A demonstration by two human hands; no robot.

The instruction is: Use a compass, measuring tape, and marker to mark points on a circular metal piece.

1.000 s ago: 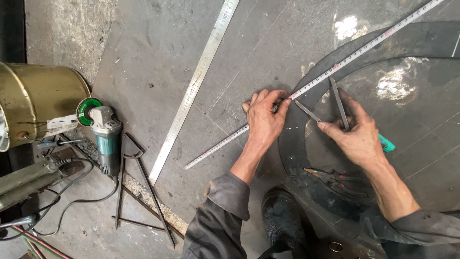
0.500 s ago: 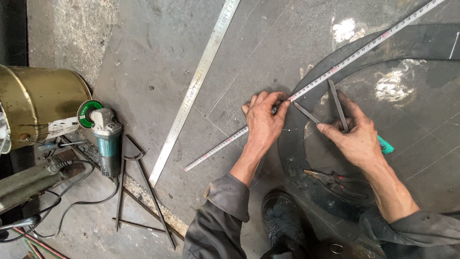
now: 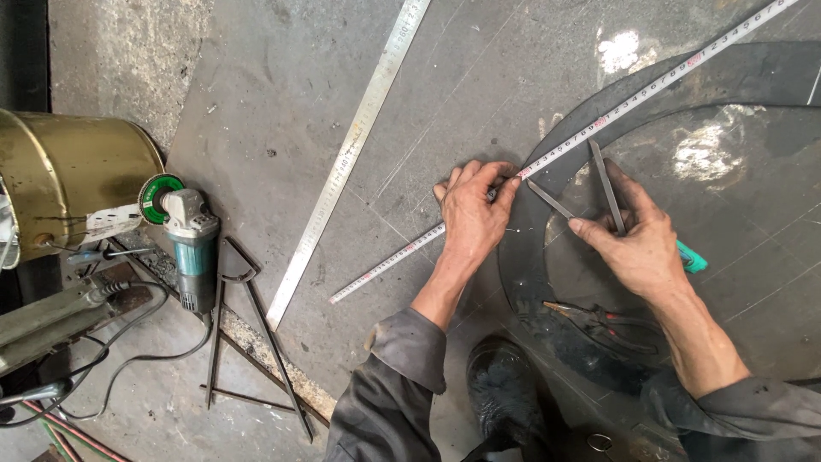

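**Two hands with dividers and tape on sheet metal**

Left hand (image 3: 473, 218): palm down on the grey steel sheet (image 3: 282, 103); fingers curled together, fingertips pinching and pressing the measuring tape (image 3: 599, 124) where it meets the edge of the dark curved plate (image 3: 753, 214); sleeve grey and soiled.

Right hand (image 3: 637, 248): resting on the dark curved plate; fingers closed around a pair of metal dividers (image 3: 599, 192); the two legs spread in a narrow V, one leg pointing up toward the tape, the other slanting left toward the left fingertips; a teal handle end (image 3: 693, 259) shows beyond the knuckles, though whether it belongs to the dividers I cannot tell.

Measuring tape: long, pale, with red marks; lying diagonally from lower left on the steel sheet to the upper right corner, crossing the rim of the curved plate; held flat under the left fingers.

Steel rule (image 3: 351, 158): long, bare metal; lying apart, to the left of the hands, running from the top edge down toward the sheet's lower border.

Pliers (image 3: 599, 321): on the dark plate, just below the right wrist.

Angle grinder (image 3: 190, 239): teal body, green disc guard, black cable; on the concrete floor at left, beside a brass-coloured drum (image 3: 77, 180).

Bent rod frame (image 3: 248, 342): thin dark metal, lying next to the grinder.

Black shoe (image 3: 505, 398): between the two forearms, at the bottom edge.
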